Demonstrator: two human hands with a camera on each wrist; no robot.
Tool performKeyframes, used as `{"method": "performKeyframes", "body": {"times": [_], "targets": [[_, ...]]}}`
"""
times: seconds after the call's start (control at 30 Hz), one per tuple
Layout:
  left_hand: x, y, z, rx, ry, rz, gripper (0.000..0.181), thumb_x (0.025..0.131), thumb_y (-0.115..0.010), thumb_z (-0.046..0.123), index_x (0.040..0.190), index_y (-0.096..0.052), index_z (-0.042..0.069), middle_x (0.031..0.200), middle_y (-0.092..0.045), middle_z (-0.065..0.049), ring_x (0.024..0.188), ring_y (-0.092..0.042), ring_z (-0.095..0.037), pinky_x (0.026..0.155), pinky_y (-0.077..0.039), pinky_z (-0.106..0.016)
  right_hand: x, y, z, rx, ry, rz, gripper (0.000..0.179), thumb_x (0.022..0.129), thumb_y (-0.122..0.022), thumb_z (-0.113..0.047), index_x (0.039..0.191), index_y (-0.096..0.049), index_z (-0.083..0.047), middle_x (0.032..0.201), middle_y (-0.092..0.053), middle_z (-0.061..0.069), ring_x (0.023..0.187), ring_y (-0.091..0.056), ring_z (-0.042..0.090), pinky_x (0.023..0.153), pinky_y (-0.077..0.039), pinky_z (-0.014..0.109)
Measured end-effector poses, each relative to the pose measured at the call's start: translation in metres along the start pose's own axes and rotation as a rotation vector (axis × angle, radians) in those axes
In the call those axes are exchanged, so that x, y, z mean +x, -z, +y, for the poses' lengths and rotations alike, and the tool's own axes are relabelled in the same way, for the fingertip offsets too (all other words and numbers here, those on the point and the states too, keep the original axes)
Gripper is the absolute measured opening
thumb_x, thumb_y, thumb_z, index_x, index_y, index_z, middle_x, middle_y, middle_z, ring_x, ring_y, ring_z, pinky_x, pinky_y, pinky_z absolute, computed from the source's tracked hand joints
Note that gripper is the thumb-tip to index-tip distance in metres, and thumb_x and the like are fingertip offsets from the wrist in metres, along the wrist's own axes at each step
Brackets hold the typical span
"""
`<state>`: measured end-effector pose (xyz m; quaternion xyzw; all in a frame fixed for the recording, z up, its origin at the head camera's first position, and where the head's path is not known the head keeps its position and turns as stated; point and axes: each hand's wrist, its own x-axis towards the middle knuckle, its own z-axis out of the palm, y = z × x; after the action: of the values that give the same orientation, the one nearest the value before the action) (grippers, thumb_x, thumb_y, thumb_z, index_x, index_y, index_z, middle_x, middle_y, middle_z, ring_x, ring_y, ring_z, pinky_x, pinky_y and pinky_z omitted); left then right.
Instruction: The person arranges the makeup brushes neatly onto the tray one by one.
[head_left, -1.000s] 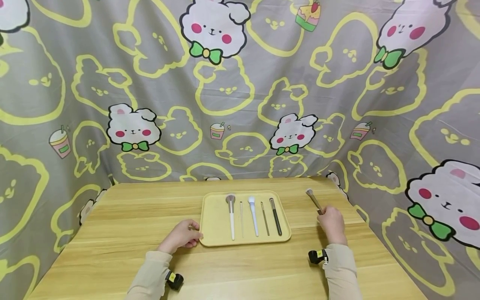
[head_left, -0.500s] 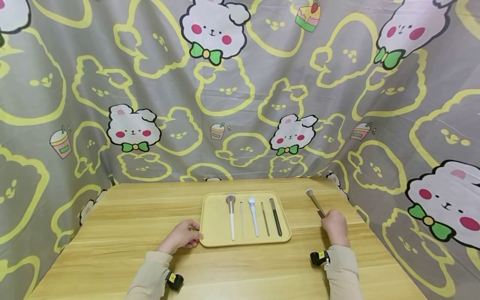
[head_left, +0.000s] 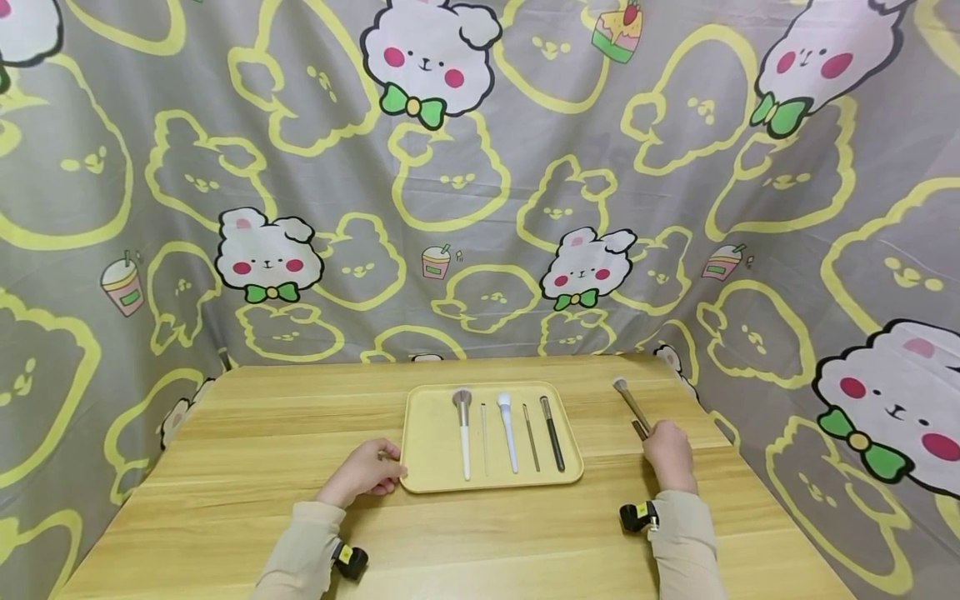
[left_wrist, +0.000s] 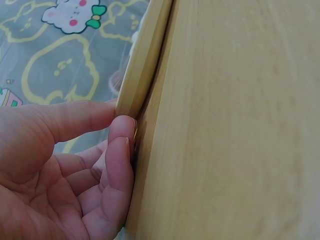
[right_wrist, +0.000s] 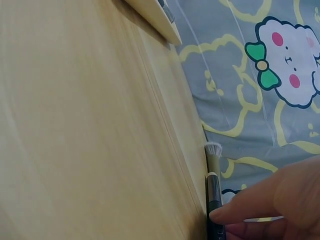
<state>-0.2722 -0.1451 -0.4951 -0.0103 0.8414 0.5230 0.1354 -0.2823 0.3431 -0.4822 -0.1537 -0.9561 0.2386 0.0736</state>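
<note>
In the head view, my left hand (head_left: pixel 367 471) is at the near left corner of a yellow tray (head_left: pixel 420 477). Thumb and curled fingers (left_wrist: pixel 119 160) hold the tray's edge in the left wrist view. Right of the tray, my right hand (head_left: pixel 670 454) pinches a makeup brush (head_left: pixel 632 402) by its handle, bristles pointing away. A short dark piece (head_left: pixel 640 429) shows beside that handle. The right wrist view shows pale bristles (right_wrist: pixel 214 149) and, nearer the thumb, a silver ferrule with a black handle (right_wrist: pixel 215 206); whether this is a second brush I cannot tell.
Several makeup brushes lie side by side on the tray, among them a large white-handled one (head_left: pixel 464 433), a pale blue one (head_left: pixel 507 429) and a black one (head_left: pixel 552 433). The wooden table (head_left: pixel 480 542) meets a patterned curtain (head_left: pixel 480 208) at its back and sides.
My right hand has slid slightly right and toward me along the brush, so more handle shows, and a short dark piece has appeared beside it. The left hand and tray stay put.
</note>
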Motion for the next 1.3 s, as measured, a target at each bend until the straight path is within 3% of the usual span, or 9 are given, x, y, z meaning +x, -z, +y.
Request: {"method": "performKeyframes", "body": {"times": [0.3, 0.63, 1.3], "targets": [[0.0004, 0.0035, -0.0004, -0.013, -0.027, -0.05, 0.027, 0.086, -0.068, 0.007, 0.107, -0.053, -0.003, 0.072, -0.062, -0.005, 0.058, -0.058, -0.012, 0.052, -0.05, -0.023, -0.0017, 0.0022, -0.0028, -0.006, 0.004, -0.041, 0.012, 0.083, -0.051, 0.002, 0.071, -0.055, 0.001, 0.07, -0.057, 0.017, 0.064, -0.049, 0.029, 0.055, -0.042, 0.039], [-0.0005, 0.0007, 0.0006, 0.0, -0.001, -0.007, 0.027, 0.085, -0.07, 0.006, 0.107, -0.055, -0.002, 0.073, -0.062, -0.008, 0.058, -0.057, -0.015, 0.052, -0.05, -0.026, -0.0011, 0.0003, -0.0015, 0.002, 0.001, -0.044, 0.01, 0.082, -0.052, 0.0, 0.073, -0.056, 0.0, 0.073, -0.059, 0.018, 0.065, -0.052, 0.029, 0.056, -0.043, 0.04], [-0.0011, 0.0021, -0.0001, 0.009, -0.016, -0.015, 0.029, 0.085, -0.069, 0.007, 0.108, -0.055, -0.003, 0.074, -0.062, -0.009, 0.059, -0.057, -0.016, 0.053, -0.05, -0.027, -0.0012, 0.0047, -0.0076, 0.033, 0.044, -0.015, 0.007, 0.079, -0.057, -0.003, 0.073, -0.058, 0.002, 0.07, -0.056, 0.014, 0.065, -0.051, 0.027, 0.055, -0.04, 0.033]]}}
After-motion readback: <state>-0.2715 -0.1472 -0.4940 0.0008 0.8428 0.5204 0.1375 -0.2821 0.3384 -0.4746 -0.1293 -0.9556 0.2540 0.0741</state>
